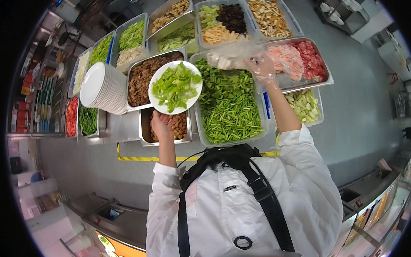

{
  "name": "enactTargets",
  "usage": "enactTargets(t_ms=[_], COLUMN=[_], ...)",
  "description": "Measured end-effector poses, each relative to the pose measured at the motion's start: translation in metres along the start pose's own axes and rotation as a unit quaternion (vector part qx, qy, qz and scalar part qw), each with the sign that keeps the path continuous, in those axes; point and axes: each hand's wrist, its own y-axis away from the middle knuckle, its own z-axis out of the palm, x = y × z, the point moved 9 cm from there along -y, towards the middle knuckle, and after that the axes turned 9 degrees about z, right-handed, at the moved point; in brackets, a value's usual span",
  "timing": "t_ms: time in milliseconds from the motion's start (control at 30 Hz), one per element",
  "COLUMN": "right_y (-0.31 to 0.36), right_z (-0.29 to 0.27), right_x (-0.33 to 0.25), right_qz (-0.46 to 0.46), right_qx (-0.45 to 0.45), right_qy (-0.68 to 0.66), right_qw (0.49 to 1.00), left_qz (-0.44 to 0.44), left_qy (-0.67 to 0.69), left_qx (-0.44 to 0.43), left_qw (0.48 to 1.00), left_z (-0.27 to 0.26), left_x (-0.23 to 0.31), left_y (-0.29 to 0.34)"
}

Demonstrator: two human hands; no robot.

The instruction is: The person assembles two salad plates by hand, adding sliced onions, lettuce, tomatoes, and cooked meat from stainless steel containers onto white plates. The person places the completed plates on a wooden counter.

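Nearest the camera was the person's white coat (pixel 222 209), its cloth softly creased, crossed by black webbing straps (pixel 260 190) with a plastic buckle. The left hand (pixel 162 126) had closed on the near edge of a round white plate (pixel 195 95), smooth and glossy, with the fingers mostly hidden beneath it. The plate was held raised over the neighbouring trays and bore a loose heap of crisp, irregular green pieces (pixel 172 85).

The right hand (pixel 261 68), in a thin, wrinkled, see-through glove, was over the left part of a shiny metal tray (pixel 310 85). Its fingers looked partly bent; whether they gripped anything could not be told. Crumpled clear plastic (pixel 232 50) lay just beside it. In that tray were soft pale-pink shreds (pixel 285 60) and marbled red slices (pixel 308 59).

Between the hands stood a translucent plastic tub (pixel 233 141), rectangular with rounded corners, holding flat leafy greens (pixel 218 88) and slim cut stalks (pixel 230 119). Crumbly brown mince (pixel 139 81) filled a metal pan behind the plate, and glistening brown chunks (pixel 180 128) another below it. Leftward leaned a tall stack of white plates (pixel 93 85).

At lower left, an orange panel (pixel 128 251) showed printed pictures of green food; a small red-and-white label (pixel 393 78) at far right was too small to read.
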Motion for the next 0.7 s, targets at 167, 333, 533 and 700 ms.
enactTargets(t_ms=[167, 333, 533, 700], right_y=[0.047, 0.085, 0.03, -0.029], right_z=[0.007, 0.035, -0.081, -0.181], right_x=[-0.027, -0.016, 0.069, 0.209], right_qz=[-0.171, -0.196, -0.085, 0.136], right_qx=[-0.049, -0.187, -0.087, -0.125], right_qy=[0.003, -0.006, 0.336, 0.462], right_qw=[0.984, 0.962, 0.934, 0.867], left_qz=[0.33, 0.362, 0.351, 0.371], left_qy=[-0.15, -0.289, -0.344, -0.383], left_qx=[-0.087, -0.34, -0.384, -0.358], left_qw=[0.928, 0.818, 0.782, 0.766], left_z=[0.094, 0.233, 0.28, 0.284], left_x=[0.084, 0.062, 0.016, -0.012], left_y=[0.077, 0.128, 0.146, 0.147])
